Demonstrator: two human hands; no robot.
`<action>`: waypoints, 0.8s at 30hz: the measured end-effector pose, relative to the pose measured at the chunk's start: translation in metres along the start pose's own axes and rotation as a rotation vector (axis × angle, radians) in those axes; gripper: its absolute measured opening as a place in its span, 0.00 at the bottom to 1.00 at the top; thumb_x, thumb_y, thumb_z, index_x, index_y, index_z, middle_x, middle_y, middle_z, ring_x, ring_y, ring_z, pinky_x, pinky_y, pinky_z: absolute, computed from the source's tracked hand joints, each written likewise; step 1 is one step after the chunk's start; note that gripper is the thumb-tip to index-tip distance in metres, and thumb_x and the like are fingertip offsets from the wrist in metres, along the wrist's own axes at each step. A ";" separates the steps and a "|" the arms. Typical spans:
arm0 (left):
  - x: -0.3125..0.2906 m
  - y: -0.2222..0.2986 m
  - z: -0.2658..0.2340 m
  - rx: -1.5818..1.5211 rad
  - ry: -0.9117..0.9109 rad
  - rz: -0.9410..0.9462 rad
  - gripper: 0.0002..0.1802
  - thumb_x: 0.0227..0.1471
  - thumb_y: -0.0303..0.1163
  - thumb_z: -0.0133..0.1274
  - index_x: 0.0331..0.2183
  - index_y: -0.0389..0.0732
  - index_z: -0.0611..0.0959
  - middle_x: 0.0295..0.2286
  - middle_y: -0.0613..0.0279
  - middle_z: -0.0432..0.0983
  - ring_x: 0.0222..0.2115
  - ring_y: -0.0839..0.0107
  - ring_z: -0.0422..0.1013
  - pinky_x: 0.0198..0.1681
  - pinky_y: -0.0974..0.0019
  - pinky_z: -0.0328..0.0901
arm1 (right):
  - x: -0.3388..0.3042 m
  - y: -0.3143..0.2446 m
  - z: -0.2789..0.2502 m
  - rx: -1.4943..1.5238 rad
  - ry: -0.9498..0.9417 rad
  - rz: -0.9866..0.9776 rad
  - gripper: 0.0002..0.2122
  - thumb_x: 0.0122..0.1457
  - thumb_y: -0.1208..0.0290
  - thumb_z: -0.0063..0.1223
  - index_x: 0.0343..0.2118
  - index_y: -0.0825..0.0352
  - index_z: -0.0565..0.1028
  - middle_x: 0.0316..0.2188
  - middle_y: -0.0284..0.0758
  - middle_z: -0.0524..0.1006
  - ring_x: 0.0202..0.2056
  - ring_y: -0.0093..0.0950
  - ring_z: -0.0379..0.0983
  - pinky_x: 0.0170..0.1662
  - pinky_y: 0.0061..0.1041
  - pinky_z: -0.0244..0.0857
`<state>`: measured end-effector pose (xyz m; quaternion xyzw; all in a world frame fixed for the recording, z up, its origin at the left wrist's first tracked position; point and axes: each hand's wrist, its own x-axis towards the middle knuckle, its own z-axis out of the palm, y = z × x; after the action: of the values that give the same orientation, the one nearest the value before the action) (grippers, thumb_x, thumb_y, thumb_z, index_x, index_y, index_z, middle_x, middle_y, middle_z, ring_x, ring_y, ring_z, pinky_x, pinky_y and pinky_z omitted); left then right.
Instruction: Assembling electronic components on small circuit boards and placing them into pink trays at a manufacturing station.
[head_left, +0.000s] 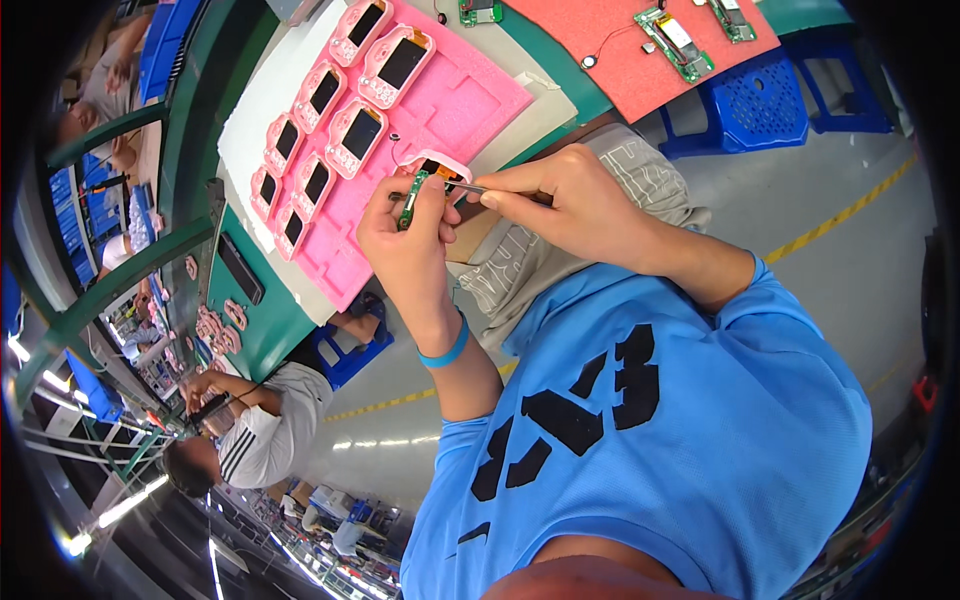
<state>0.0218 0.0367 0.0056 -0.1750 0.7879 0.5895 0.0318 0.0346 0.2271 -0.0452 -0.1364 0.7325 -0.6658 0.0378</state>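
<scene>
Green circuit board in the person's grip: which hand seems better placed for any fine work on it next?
Probably the right hand: it holds a slim metal tool pointing toward the green circuit board, while the left hand is occupied gripping that board.

Shirt [700,440]: bright blue, short-sleeved, round collar [600,526]; large blocky black print [562,418] across shirt's front. Plain blue wristband [447,346] beyond shirt's left sleeve [458,440]. Below shirt's hem, pale grey-beige trousers [535,272], white outlined lettering [640,160] on both legs
</scene>
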 end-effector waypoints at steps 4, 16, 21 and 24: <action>0.014 0.016 0.009 0.090 -0.077 -0.010 0.13 0.66 0.35 0.60 0.45 0.34 0.84 0.20 0.62 0.80 0.16 0.80 0.69 0.18 0.79 0.58 | 0.007 -0.004 -0.016 -0.069 -0.006 0.004 0.09 0.66 0.75 0.58 0.43 0.73 0.86 0.20 0.32 0.80 0.18 0.20 0.64 0.22 0.23 0.58; 0.022 0.054 0.011 0.142 -0.306 0.013 0.36 0.76 0.57 0.36 0.56 0.34 0.82 0.33 0.47 0.86 0.23 0.69 0.79 0.19 0.76 0.67 | 0.035 -0.014 -0.038 -0.453 -0.031 -0.516 0.16 0.63 0.74 0.59 0.54 0.59 0.83 0.36 0.34 0.87 0.30 0.33 0.81 0.33 0.33 0.73; 0.022 0.037 -0.007 -0.086 -0.389 0.007 0.37 0.76 0.58 0.34 0.60 0.34 0.79 0.37 0.44 0.85 0.26 0.67 0.81 0.22 0.76 0.69 | 0.079 -0.009 -0.036 -0.563 -0.325 -0.607 0.18 0.59 0.73 0.63 0.53 0.57 0.84 0.39 0.31 0.88 0.33 0.35 0.84 0.36 0.33 0.76; 0.007 0.040 -0.017 -0.157 -0.335 -0.027 0.34 0.76 0.53 0.38 0.63 0.34 0.76 0.37 0.44 0.86 0.27 0.67 0.81 0.25 0.75 0.72 | 0.083 -0.009 -0.035 -0.628 -0.346 -0.595 0.19 0.57 0.73 0.65 0.53 0.57 0.85 0.39 0.31 0.88 0.32 0.34 0.83 0.35 0.32 0.75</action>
<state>0.0058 0.0284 0.0459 -0.0868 0.7209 0.6695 0.1568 -0.0519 0.2394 -0.0219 -0.4545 0.8105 -0.3614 -0.0766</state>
